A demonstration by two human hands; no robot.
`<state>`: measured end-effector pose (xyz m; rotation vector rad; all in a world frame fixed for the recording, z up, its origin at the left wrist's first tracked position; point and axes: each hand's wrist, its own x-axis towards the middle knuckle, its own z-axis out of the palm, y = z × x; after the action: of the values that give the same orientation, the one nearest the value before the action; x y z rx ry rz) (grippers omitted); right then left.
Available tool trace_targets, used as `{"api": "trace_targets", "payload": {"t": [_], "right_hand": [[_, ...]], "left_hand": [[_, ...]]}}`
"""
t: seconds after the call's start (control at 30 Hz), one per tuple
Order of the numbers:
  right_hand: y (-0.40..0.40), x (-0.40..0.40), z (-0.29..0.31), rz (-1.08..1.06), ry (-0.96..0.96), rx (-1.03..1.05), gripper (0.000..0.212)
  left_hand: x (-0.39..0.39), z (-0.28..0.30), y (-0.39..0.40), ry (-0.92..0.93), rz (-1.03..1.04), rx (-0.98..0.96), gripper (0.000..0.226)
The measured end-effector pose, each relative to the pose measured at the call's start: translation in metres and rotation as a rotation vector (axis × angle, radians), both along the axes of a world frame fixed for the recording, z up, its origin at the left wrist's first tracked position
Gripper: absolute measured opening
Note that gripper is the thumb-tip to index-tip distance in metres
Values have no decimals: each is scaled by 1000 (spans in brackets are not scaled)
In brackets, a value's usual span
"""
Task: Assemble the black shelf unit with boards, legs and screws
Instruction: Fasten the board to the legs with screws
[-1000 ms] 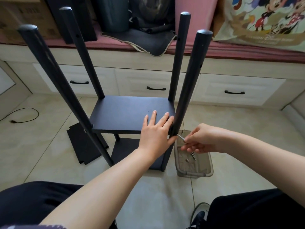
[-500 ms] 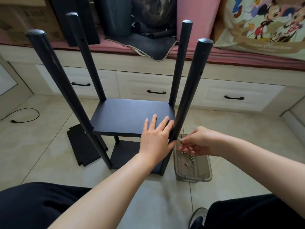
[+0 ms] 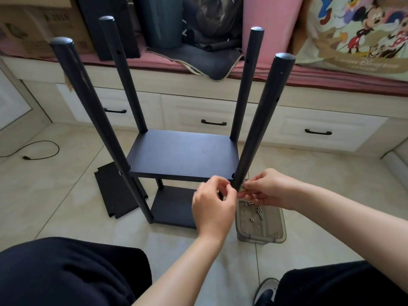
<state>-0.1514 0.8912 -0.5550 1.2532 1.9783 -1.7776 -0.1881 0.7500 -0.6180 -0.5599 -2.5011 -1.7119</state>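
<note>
Over on the left of the black four-legged shelf unit (image 3: 183,155), a spare flat black board (image 3: 114,191) lies on the tiled floor, not fitted yet. Two black boards already sit between the round legs, upper above lower. Now the near right leg (image 3: 260,120): the left hand (image 3: 213,204) comes in with fingers curled, pinching at the leg just below the upper board, what it holds I cannot tell. The right hand (image 3: 267,188) pinches something small against the same spot, likely a screw. Right of that leg, a clear plastic tray (image 3: 260,226) holds loose silver screws (image 3: 258,210). My read: roughly midway, fastening this corner, board left to go
</note>
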Motion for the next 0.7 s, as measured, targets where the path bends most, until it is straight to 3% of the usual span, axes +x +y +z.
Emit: {"api": "trace_targets", "payload": {"t": [0.1,0.17,0.4,0.7], "right_hand": [[-1,2,-1,-1,4,0,18],[-1,3,-2,-8,13,6,18],[-2,3,-7,-23,50,49,14],[-2,2,-17,-5,58,110,14]], "left_hand": [[0,-2,4,-651,57,183,16],[-4,-4,5,-886,55,304,21],[-21,2,17,-1039,-61,624,16],[-24,-8,27,-1043,-107,668,24]]}}
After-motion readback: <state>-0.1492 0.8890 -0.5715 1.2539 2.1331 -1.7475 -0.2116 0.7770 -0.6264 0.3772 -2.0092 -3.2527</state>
